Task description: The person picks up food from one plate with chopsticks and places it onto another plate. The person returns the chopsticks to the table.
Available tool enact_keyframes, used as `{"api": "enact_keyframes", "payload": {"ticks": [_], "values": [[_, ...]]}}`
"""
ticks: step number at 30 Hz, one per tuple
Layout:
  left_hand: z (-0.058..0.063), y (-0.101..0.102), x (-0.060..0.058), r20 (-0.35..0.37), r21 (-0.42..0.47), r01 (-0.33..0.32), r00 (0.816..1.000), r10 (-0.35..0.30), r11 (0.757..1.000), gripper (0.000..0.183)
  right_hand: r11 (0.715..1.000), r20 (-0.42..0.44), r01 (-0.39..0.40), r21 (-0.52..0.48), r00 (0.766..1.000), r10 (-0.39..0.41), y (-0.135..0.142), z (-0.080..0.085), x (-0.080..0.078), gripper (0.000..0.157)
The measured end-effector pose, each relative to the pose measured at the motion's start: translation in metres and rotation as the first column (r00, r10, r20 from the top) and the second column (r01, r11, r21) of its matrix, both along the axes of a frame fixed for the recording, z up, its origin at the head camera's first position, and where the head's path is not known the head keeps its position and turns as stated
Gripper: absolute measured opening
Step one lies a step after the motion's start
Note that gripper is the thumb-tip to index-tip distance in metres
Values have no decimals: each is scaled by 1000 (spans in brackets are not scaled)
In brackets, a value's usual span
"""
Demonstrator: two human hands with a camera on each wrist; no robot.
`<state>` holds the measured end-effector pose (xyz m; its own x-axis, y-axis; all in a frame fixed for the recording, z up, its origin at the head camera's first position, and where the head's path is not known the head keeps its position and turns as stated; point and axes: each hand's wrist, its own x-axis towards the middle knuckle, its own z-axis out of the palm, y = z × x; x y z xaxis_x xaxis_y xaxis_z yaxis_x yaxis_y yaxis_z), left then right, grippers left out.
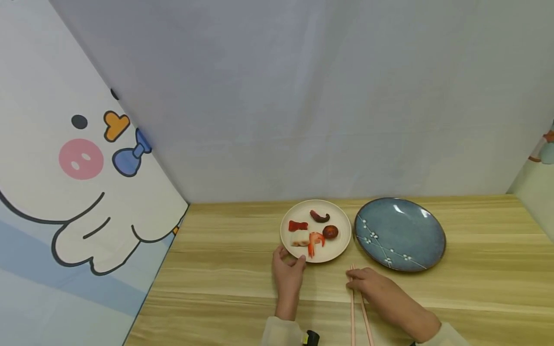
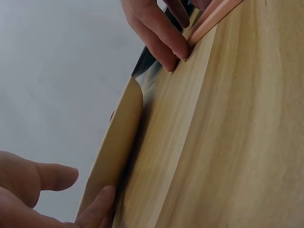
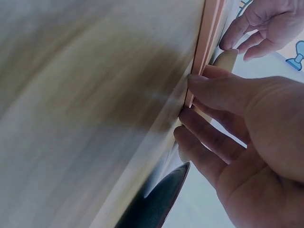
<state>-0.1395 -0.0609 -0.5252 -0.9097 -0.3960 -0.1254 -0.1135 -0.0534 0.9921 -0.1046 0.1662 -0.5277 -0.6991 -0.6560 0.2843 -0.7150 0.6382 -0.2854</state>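
My left hand (image 1: pixel 288 276) is at the near left edge of a small cream plate (image 1: pixel 286 247). In the left wrist view a fingertip touches the plate's outer side, while the thumb stands apart from the rim. On the plate lie a white lotus root slice (image 1: pixel 299 238), an orange-red shrimp-like piece (image 1: pixel 316 241), a round brown piece (image 1: pixel 331 232), a dark curled piece (image 1: pixel 319 216) and a red piece (image 1: pixel 298 226). My right hand (image 1: pixel 383 293) pinches two pink chopsticks (image 1: pixel 352 317) near their far ends; they lie along the table, spread toward me.
Right of the cream plate stands a larger blue plate (image 1: pixel 402 230) with white blossoms, close beside it. Behind the wooden table (image 1: pixel 225 278) rises a grey cloth wall (image 1: pixel 303 105). A cartoon-printed panel (image 1: pixel 39 115) borders the left side.
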Motion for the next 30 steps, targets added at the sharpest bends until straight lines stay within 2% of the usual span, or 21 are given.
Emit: {"api": "enact_keyframes", "payload": {"ticks": [15,24,30], "values": [[-1,3,-3,-2,-32,-49,999,49,998,67,1000,-34,10,7,999,-10,-2,1,-1,15],[-1,4,-3,22,-14,-54,998,55,998,67,999,-41,8,48,999,-6,-3,4,-5,14],[-2,4,-3,20,-13,-59,998,60,998,67,999,-80,-9,38,997,12,-4,6,-6,13]]}}
